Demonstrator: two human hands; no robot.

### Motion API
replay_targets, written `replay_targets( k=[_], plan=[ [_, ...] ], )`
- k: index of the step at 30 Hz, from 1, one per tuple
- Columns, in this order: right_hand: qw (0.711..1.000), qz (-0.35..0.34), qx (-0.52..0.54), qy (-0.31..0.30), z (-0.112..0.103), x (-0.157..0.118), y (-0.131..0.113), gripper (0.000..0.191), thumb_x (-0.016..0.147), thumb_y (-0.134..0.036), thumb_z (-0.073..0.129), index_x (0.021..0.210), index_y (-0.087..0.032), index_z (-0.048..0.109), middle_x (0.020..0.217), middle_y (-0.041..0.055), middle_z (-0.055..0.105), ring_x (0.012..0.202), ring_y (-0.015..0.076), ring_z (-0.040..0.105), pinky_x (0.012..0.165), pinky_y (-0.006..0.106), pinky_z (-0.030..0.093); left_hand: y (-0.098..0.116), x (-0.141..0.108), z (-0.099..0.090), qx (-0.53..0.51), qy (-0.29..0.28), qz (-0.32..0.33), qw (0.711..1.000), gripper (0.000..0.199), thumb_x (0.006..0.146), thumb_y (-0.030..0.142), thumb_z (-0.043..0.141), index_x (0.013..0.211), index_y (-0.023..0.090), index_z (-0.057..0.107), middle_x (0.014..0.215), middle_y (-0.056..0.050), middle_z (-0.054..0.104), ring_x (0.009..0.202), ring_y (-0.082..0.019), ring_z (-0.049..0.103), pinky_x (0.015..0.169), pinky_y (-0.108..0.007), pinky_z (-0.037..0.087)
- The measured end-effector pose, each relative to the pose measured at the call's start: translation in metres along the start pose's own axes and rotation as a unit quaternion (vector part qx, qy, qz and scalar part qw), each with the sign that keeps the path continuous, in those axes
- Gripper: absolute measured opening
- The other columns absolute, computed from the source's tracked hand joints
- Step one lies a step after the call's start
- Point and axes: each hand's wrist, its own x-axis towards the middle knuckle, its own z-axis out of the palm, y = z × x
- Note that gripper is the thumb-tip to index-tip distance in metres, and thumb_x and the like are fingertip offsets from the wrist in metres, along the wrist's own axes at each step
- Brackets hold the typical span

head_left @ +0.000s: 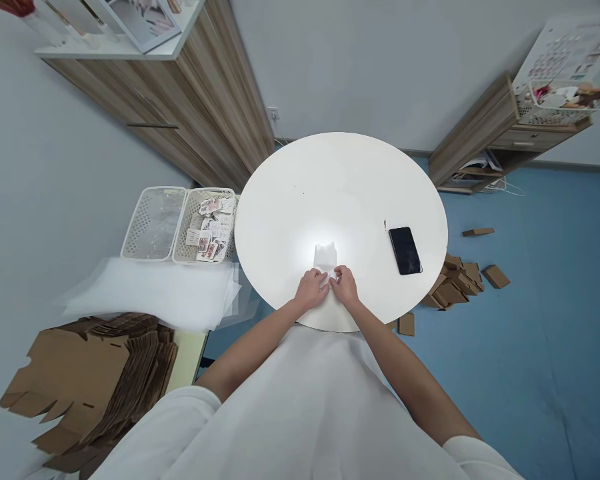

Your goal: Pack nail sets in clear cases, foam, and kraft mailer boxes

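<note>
On the white round table [340,180], near its front edge, lies a small piece of thin white wrapping sheet [325,254]. My left hand [311,289] closes on the near left part of the sheet, fingertips together. Beside it my right hand [345,286] pinches the sheet's near right part. The two hands almost touch. Whatever the sheet may hold inside is too small and hidden to make out. A black phone [405,251] lies flat on the table to the right.
Left of the table stand a basket of printed cards [210,227] and a basket of clear bags [155,223]. White sheets [150,290] and flat cardboard boxes [80,373] are stacked nearer. Small brown boxes [455,283] lie on the floor at the right.
</note>
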Motion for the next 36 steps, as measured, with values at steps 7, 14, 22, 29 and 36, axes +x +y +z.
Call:
replay_targets(
  k=[7, 14, 22, 29, 36],
  plan=[
    [0.937, -0.289, -0.177, -0.087, -0.015, -0.010, 0.010, 0.051, 0.072, -0.017, 0.049, 0.122, -0.019, 0.039, 0.125, 0.0106, 0.043, 0.113, 0.0261, 0.040, 0.086, 0.041, 0.041, -0.006, -0.008, -0.005, 0.067, -0.052, 0.073, 0.994, 0.046, 0.073, 0.026, 0.048, 0.119, 0.023, 0.046, 0.107, -0.008, 0.046, 0.096, -0.025, 0.045, 0.080, -0.041, 0.041],
    [0.889, -0.344, -0.273, -0.134, -0.018, 0.008, 0.013, 0.047, 0.070, -0.009, 0.053, 0.116, -0.018, 0.044, 0.120, 0.0105, 0.047, 0.106, 0.0269, 0.043, 0.082, 0.040, 0.044, -0.033, -0.006, -0.013, 0.045, -0.013, 0.131, 0.990, 0.066, 0.066, 0.032, 0.060, 0.126, 0.019, 0.036, 0.132, -0.011, 0.034, 0.121, -0.028, 0.031, 0.100, -0.042, 0.028],
    [0.882, -0.349, -0.267, -0.170, -0.026, 0.015, 0.001, 0.032, 0.071, -0.005, 0.045, 0.100, -0.014, 0.053, 0.103, 0.0123, 0.054, 0.096, 0.0246, 0.045, 0.079, 0.037, 0.043, -0.032, 0.003, -0.013, 0.086, -0.019, 0.129, 0.988, 0.058, 0.064, 0.019, 0.059, 0.120, 0.018, 0.042, 0.127, -0.013, 0.041, 0.114, -0.028, 0.041, 0.094, -0.041, 0.034],
    [0.931, -0.298, -0.114, -0.179, -0.045, 0.000, 0.009, 0.035, 0.068, -0.015, 0.050, 0.102, -0.018, 0.055, 0.098, 0.0068, 0.059, 0.091, 0.0216, 0.050, 0.078, 0.036, 0.042, -0.019, -0.015, -0.013, 0.006, -0.036, 0.117, 0.993, 0.040, 0.069, 0.017, 0.050, 0.109, 0.021, 0.050, 0.111, -0.007, 0.054, 0.100, -0.023, 0.051, 0.087, -0.037, 0.039],
    [0.983, -0.106, 0.018, -0.149, -0.039, 0.023, 0.001, 0.034, 0.081, -0.029, 0.039, 0.112, -0.021, 0.049, 0.097, 0.0042, 0.058, 0.083, 0.0161, 0.054, 0.074, 0.030, 0.044, -0.007, -0.004, -0.001, -0.092, 0.035, -0.085, 0.991, 0.023, 0.084, 0.029, 0.035, 0.102, 0.020, 0.047, 0.091, -0.005, 0.059, 0.085, -0.020, 0.056, 0.072, -0.033, 0.044]
  ],
)
